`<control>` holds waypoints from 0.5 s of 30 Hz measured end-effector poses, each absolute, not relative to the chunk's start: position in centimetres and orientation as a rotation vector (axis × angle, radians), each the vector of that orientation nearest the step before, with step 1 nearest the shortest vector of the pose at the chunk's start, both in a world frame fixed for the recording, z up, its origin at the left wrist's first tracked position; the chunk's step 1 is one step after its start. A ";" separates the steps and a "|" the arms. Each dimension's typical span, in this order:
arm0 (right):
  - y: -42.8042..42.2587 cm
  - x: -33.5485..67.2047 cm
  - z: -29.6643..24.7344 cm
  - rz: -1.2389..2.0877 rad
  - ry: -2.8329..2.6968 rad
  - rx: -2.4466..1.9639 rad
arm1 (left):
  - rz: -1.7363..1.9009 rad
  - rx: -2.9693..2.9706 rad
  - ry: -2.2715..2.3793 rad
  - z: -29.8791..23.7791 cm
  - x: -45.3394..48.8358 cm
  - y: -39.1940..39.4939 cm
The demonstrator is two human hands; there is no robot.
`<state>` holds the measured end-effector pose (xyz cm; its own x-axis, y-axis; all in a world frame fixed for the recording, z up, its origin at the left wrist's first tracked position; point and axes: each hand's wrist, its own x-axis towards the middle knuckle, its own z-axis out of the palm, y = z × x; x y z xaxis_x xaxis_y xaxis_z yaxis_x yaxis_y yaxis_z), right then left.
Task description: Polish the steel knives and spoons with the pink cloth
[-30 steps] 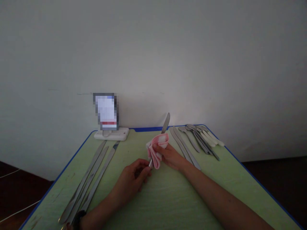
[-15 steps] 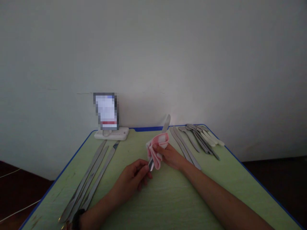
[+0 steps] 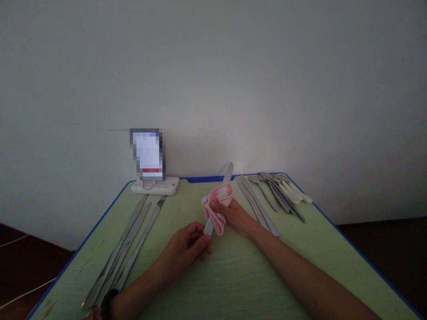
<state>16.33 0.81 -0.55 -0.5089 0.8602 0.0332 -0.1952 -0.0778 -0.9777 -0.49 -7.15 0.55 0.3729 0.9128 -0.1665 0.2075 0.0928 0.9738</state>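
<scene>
A table knife [image 3: 228,172] slants up and away over the middle of the table, its blade tip pointing at the wall. My left hand [image 3: 190,242] pinches the near end of its handle between thumb and fingers. Wrapped about the knife's middle is a folded pink and white cloth [image 3: 222,193], which hides that stretch of metal. My right hand [image 3: 233,215] grips the cloth around the knife, thumb on top. Two more knives [image 3: 258,206] lie side by side just beyond my right wrist. On the left, several knives [image 3: 125,246] lie lengthwise, partly behind my left forearm.
At the back right, spoons and forks [image 3: 276,193] lie heaped, beside several white-handled pieces [image 3: 293,191]. A phone with a blurred screen [image 3: 148,155] stands on a white base [image 3: 155,186] at the back left. The green table [image 3: 233,284] has a blue edge and meets the wall.
The knife has shifted slightly left and toward me, its tip lower. The cloth and my right hand have moved a little left with it. More of the handle shows by my left fingers.
</scene>
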 end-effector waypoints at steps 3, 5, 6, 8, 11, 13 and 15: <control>0.9 16.3 -0.7 1.703 -1.399 -0.760 | 0.737 1.419 1.093 0.6 -0.5 -7.3; 0.9 16.3 -0.8 1.708 -1.387 -0.754 | 0.754 1.431 1.094 0.5 -0.5 -7.3; 0.9 16.3 -0.8 1.715 -1.380 -0.748 | 0.762 1.438 1.095 0.5 -0.6 -7.3; 0.9 16.4 -0.8 1.742 -1.382 -0.732 | 0.775 1.440 1.093 0.3 -0.6 -7.3; 0.9 16.5 -0.8 1.767 -1.415 -0.706 | 0.797 1.407 1.080 0.1 -0.7 -7.2; 0.9 16.5 -0.7 1.757 -1.435 -0.690 | 0.818 1.359 1.076 0.1 -0.6 -7.1; 1.0 16.6 -0.7 1.747 -1.458 -0.668 | 0.846 1.292 1.071 0.2 -0.5 -7.1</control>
<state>16.56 0.99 -0.74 -0.5816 0.8103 0.0715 -0.2152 -0.0685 -0.9742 -0.51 -7.06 0.24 0.3121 0.9397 -0.1398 0.0820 0.1199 0.9894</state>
